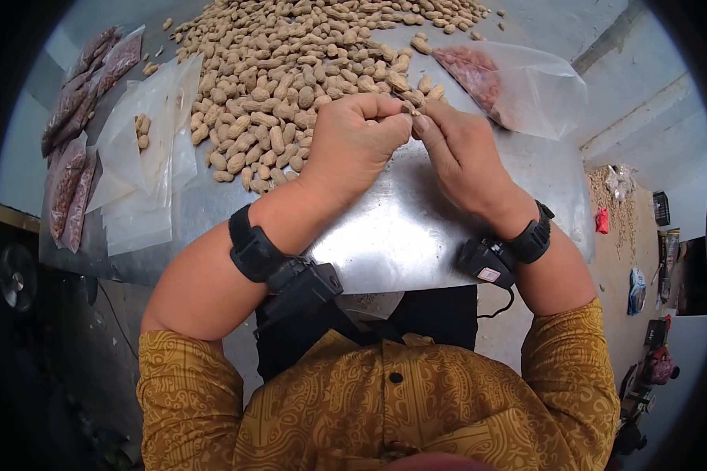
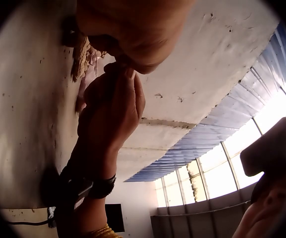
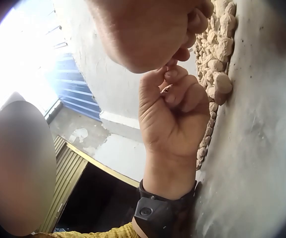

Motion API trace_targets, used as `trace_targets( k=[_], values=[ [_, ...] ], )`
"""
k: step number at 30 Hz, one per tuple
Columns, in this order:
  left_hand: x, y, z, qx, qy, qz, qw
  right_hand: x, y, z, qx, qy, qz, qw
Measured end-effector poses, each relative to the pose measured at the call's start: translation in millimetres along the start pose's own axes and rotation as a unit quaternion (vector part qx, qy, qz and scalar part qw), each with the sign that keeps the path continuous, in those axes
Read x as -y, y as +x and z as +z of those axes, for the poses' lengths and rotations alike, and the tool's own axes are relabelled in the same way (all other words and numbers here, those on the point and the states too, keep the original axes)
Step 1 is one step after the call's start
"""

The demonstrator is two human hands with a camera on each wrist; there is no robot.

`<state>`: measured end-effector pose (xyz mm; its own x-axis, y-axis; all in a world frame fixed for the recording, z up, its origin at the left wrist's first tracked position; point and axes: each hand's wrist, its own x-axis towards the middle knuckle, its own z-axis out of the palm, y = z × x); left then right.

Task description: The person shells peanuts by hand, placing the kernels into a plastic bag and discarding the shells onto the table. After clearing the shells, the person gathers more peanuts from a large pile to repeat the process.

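Both hands meet above the near edge of the peanut pile (image 1: 291, 78). The left hand (image 1: 353, 141) has its thumb and fingers curled in a pinch on a small peanut (image 1: 410, 109). From the other side, the right hand (image 1: 465, 153) pinches that same peanut with thumb and index finger. In the left wrist view the right hand (image 2: 114, 106) touches the left hand (image 2: 138, 29) at the fingertips, and the peanut is hidden. The right wrist view shows the left hand's (image 3: 175, 111) curled fingers under the right hand (image 3: 143, 37), with a small reddish bit (image 3: 166, 89) between them.
Filled bags of dark red kernels (image 1: 78, 98) lie at the table's left edge. Beside them are clear plastic bags (image 1: 145, 200) with a few peanuts on top. A partly filled bag of pink kernels (image 1: 475, 74) lies at the right. The metal table (image 1: 385, 228) reaches the person's lap.
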<state>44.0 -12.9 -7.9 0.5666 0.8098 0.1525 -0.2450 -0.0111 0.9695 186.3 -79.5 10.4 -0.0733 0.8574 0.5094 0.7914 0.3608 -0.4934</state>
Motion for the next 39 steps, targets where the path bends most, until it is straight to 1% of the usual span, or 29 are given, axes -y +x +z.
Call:
trace_targets(
  k=[2,4,5,7,9,10,12,13,16,17,18,19,21,22,25,28,30,33,34,37,39],
  values=[
    [-1,-1,1,0.007,-0.037,-0.019,0.999,-1,0,0,0.014,0.101,0.050,0.994],
    [-3,-2,1,0.018,-0.061,-0.042,0.997,-5,0,0,0.025,0.216,0.110,0.970],
    [-5,-3,2,0.022,-0.071,-0.042,0.996,-10,0,1,0.029,0.279,0.145,0.949],
    [-7,-5,4,0.030,-0.091,-0.043,0.994,-13,-1,3,0.034,0.399,0.207,0.893],
    [-2,-2,1,0.043,-0.111,-0.042,0.992,-12,1,5,0.038,0.506,0.259,0.822],
    [-1,0,-1,0.050,-0.121,-0.041,0.991,-9,3,7,0.023,0.543,0.275,0.793],
    [-1,-1,1,0.043,-0.084,-0.005,0.996,-1,5,10,-0.006,0.611,0.305,0.730],
    [-1,-1,2,0.039,-0.066,0.012,0.997,-4,5,10,0.006,0.625,0.304,0.719],
    [-9,-3,2,0.045,0.085,0.067,0.993,-12,2,12,0.042,0.667,0.300,0.680],
    [-8,-1,-1,0.047,0.177,0.137,0.973,-13,2,12,0.052,0.684,0.298,0.664],
    [-7,2,-4,0.047,0.267,0.206,0.940,-14,1,13,0.062,0.700,0.295,0.647],
    [-7,5,-7,0.047,0.353,0.271,0.894,-16,1,15,0.057,0.716,0.299,0.628],
    [-6,8,-9,0.046,0.387,0.350,0.852,-21,-1,20,0.048,0.747,0.308,0.587],
    [-6,8,-9,0.045,0.402,0.388,0.828,-22,-1,20,0.050,0.748,0.310,0.585],
    [-9,7,-8,0.050,0.406,0.403,0.819,-23,-1,21,0.053,0.752,0.314,0.577],
    [-8,9,-10,0.054,0.416,0.429,0.800,-19,0,20,0.050,0.759,0.318,0.566],
    [-8,10,-12,0.055,0.408,0.418,0.810,-19,-1,22,0.045,0.765,0.322,0.556],
    [-7,11,-13,0.047,0.394,0.390,0.831,-16,0,21,0.049,0.763,0.305,0.567],
    [-6,11,-13,0.043,0.389,0.379,0.839,-15,0,21,0.046,0.752,0.299,0.585],
    [-12,5,-7,0.039,0.328,0.310,0.891,-13,1,20,0.033,0.718,0.284,0.635],
    [-9,6,-7,0.041,0.336,0.303,0.891,-7,3,20,0.022,0.695,0.279,0.662]
  ],
)
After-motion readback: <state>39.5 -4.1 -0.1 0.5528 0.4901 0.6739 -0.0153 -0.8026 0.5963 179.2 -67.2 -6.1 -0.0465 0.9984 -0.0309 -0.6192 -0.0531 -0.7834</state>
